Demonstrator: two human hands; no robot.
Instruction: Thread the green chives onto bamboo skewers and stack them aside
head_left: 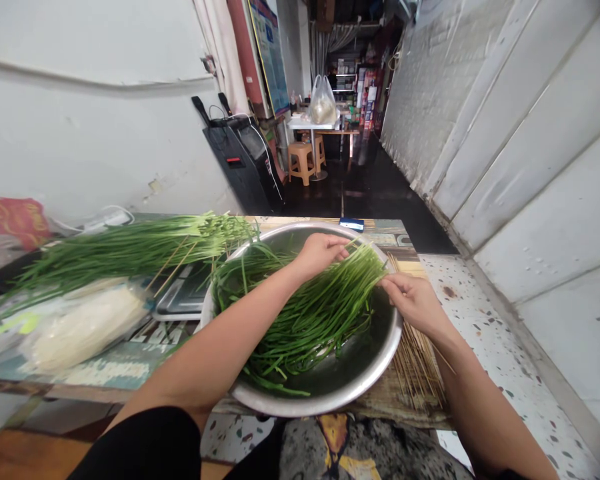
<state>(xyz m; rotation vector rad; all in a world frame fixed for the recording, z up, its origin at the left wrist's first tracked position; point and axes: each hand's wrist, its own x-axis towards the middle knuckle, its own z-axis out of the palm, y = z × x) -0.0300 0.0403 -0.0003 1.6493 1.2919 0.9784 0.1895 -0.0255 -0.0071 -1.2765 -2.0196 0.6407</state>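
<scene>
Chives (305, 313) lie in the bowl (399, 337) on the worktop (120, 377), pale ends at its far right rim. Left hand (320, 255): fingers nearly closed at those ends, hold unclear; right hand (414, 301): fingers pinched together beside them, cannot tell on what.

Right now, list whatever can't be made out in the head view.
All in the head view:
Metal bowl: floor mostly hidden by green stalks.
Right hand: its own fingers obscure exactly what they pinch.
Dark tray: far part covered by the stalk bundle.
Blue box: print too small.
Red wrapper: cut off by the left edge.
</scene>
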